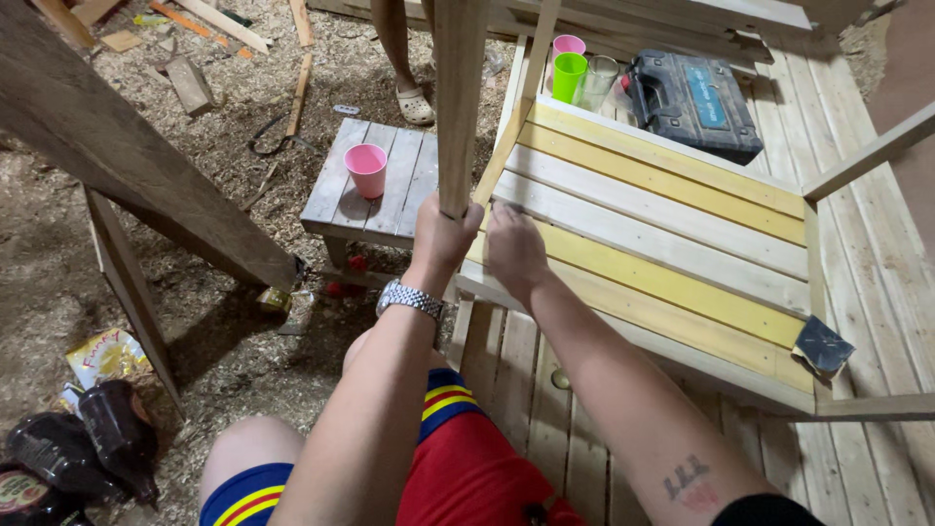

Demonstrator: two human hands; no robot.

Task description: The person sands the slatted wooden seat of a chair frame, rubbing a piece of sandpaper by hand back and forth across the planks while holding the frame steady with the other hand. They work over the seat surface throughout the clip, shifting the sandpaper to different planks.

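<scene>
On a sawdust-strewn workshop floor, the left hand (pixel 443 232) grips an upright post (pixel 458 107) while the right hand (pixel 514 248) presses flat on the slatted seat (pixel 662 229) — slats fitted, frame apparently unfinished.

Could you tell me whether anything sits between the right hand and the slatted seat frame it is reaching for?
Nothing visible does. The right hand already rests on the near corner of the yellow and white slatted frame, beside the wooden post that the left hand grips.
</scene>
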